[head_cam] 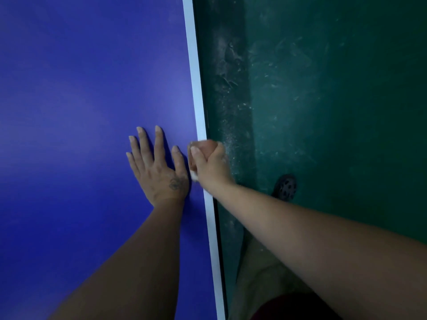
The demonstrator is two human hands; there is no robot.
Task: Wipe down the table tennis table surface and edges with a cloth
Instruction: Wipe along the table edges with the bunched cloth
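We're working the edge now — our right hand [209,163] is gripping the bunched cloth [203,147] tight against the table's white edge [196,88], while our left hand [157,167] is lying flat and empty on the blue surface [80,100]. Next, we judge — sliding along the edge.

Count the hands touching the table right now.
2. The left hand lies flat on the blue table surface; the right hand grips the cloth against the white edge.

Cloth [193,175] mostly hidden inside right hand [209,166] (only pale scraps show); table [69,88] cropped.
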